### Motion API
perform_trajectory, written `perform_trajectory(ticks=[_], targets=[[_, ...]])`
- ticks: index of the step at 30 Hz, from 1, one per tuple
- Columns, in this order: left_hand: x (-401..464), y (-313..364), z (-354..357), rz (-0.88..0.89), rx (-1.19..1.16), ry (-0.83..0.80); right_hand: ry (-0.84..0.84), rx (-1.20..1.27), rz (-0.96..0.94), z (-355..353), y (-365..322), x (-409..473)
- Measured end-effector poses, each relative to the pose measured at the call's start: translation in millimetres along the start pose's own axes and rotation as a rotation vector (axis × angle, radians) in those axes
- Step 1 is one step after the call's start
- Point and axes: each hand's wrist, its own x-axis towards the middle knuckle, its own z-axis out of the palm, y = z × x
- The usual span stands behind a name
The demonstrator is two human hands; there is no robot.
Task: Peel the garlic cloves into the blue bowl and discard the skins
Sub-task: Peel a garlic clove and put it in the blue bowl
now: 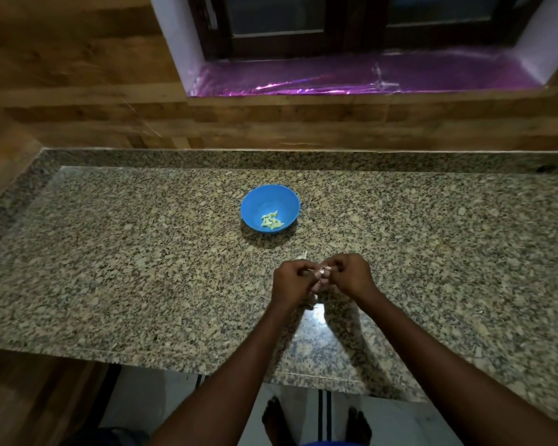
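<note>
From my seat, the only thing standing on the granite worktop [110, 252] is the blue bowl [270, 204], well beyond the hands [322, 278] with bare stone between. Both sides lie open. The raised granite lip [303, 159] and wooden wall [271, 123] close the far edge.

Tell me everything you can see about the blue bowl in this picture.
The blue bowl is small, round and plain, and looks like plastic. It stands upright on the speckled granite counter, beyond both hands, and neither hand touches it. It is open, without a lid. Inside, toward the near side of its bottom, lies a small heap of pale peeled garlic cloves; the rest of the inside is bare. No skins show inside it.
</note>
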Motion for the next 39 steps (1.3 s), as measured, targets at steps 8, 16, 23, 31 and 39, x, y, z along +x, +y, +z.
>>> perform_trajectory(ticks=[8, 16, 23, 31, 39], targets=[[3, 25, 8, -0.111, -0.279, -0.127, -0.154, -0.059, -0.088, -33, -7, -17], [-2, 37, 3, -0.057, -0.371, -0.218, -0.510, 0.710, 0.425, -50, -11, -12], [5, 37, 2, -0.105, -0.221, -0.142, -0.299, 0.336, 0.184, -48, -17, -21], [17, 41, 10, -0.371, -0.223, -0.042, 0.208, -0.639, -0.257, -21, -15, -36], [-3, 28, 6, 0.134, 0.066, -0.040, -0.235, 0.527, 0.493, -34, -22, -26]])
